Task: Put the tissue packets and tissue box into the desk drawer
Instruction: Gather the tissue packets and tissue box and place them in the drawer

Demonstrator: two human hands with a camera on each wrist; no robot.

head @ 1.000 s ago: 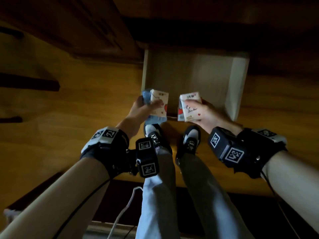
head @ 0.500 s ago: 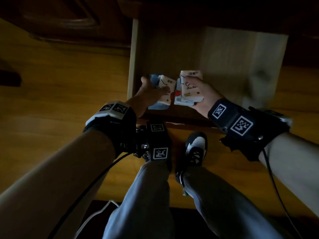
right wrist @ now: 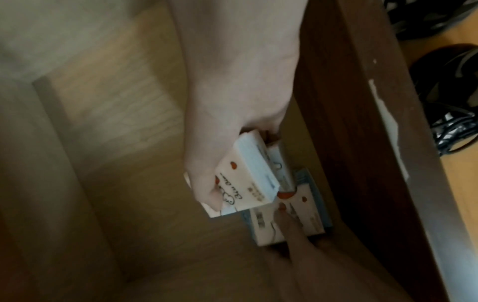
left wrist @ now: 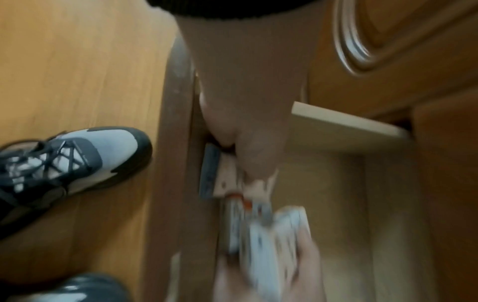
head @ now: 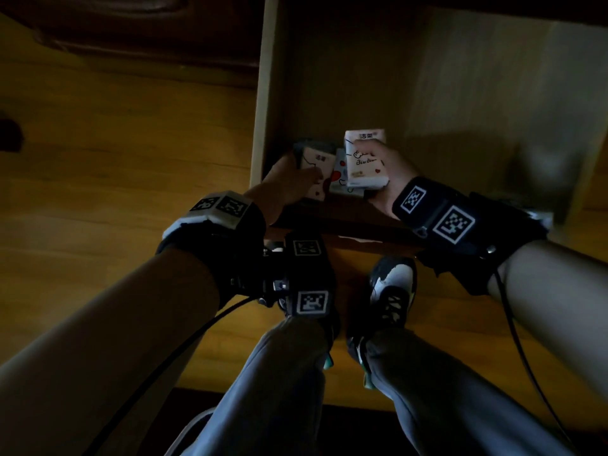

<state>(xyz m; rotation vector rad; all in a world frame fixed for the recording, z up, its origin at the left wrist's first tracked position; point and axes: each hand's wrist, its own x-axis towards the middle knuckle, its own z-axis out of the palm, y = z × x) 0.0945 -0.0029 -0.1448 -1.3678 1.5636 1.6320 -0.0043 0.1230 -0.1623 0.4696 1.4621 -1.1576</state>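
Where the open desk drawer (head: 427, 103) meets its front-left corner, the left hand (head: 289, 179) grips tissue packets (head: 314, 174), fingers curled around them. Just beside, the right hand (head: 391, 174) pinches a second stack of packets (head: 365, 159) between thumb and fingers.

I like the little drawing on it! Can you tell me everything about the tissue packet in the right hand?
The tissue packet is a small, soft-looking white pack with a black cartoon doodle, cursive writing and red hearts. The right hand grips it, thumb across its face, tilted over the near left corner of the open drawer. It looks to be the top of a small stack, with another packet showing underneath. It hovers just beside the packets in the left hand.
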